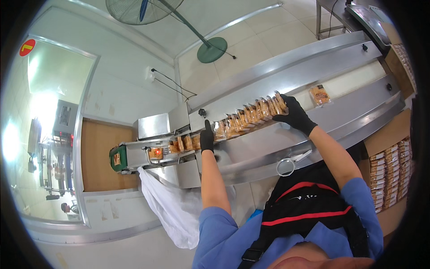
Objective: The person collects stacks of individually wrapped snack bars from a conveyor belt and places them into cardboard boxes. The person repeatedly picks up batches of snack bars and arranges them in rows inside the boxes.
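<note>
Both of my hands wear black gloves. My left hand is upright at the left end of a slanted row of bagged snacks on the steel conveyor, fingers together against it. My right hand grips the row's right end, thumb and fingers around the last bags. More bags stand in the narrow infeed left of my left hand, and one lies near its end. A single bag lies flat on the belt right of my right hand.
Open cartons of stacked bags stand at the right. A round-headed tool rests at the conveyor's near edge. A white cloth hangs below the infeed. A fan stands behind. Through a window at left are machinery and a person.
</note>
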A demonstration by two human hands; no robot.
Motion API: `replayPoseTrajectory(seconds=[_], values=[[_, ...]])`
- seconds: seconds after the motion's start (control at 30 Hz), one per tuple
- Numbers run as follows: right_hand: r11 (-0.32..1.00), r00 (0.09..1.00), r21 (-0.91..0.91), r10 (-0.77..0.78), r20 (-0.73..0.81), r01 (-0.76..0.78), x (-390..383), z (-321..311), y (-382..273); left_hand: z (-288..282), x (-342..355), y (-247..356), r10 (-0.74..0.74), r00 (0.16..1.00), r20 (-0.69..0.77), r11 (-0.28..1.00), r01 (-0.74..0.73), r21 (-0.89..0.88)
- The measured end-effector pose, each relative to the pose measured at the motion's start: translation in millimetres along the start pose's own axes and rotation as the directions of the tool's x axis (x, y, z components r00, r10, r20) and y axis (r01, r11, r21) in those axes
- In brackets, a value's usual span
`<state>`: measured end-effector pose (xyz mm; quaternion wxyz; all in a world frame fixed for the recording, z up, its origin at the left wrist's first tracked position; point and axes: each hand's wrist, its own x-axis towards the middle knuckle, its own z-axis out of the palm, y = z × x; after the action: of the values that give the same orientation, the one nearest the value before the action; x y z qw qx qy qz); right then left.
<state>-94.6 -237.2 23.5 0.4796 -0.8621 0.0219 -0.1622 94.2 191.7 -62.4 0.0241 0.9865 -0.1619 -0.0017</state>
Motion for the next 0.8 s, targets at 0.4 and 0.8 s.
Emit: replayPoseTrajectory(seconds=[0.4,0.8], values=[[0.997,0.997,-0.059,0.053,-0.060,-0.056,-16,-35,50,-66,-47,185,0.260,0.940,-0.222,0.592,-0.337,-0.732],[0.973,0.975,-0.104,0.193,-0.115,-0.205,4,-67,20,-109,-33,210,-0.044,0.977,-0.208,0.505,-0.158,-0.848]])
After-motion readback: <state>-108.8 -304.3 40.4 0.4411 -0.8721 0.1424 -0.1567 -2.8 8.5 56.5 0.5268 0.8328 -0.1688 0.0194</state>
